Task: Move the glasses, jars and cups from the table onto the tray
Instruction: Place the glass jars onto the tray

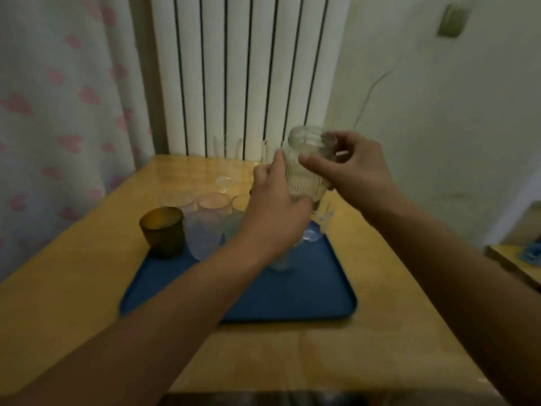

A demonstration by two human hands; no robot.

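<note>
Above tray's far edge, at 12 o'clock of frame centre: ribbed clear jar (306,168) held aloft, mouth open. Right hand (355,167) clamped on jar's upper wall, thumb across front. Left hand (276,212) gripping jar's lower left side. Blue tray (307,291) on wooden table (73,303); amber cup (162,230) at tray's 10 o'clock corner, pale glass (206,224) just beside it.
</note>
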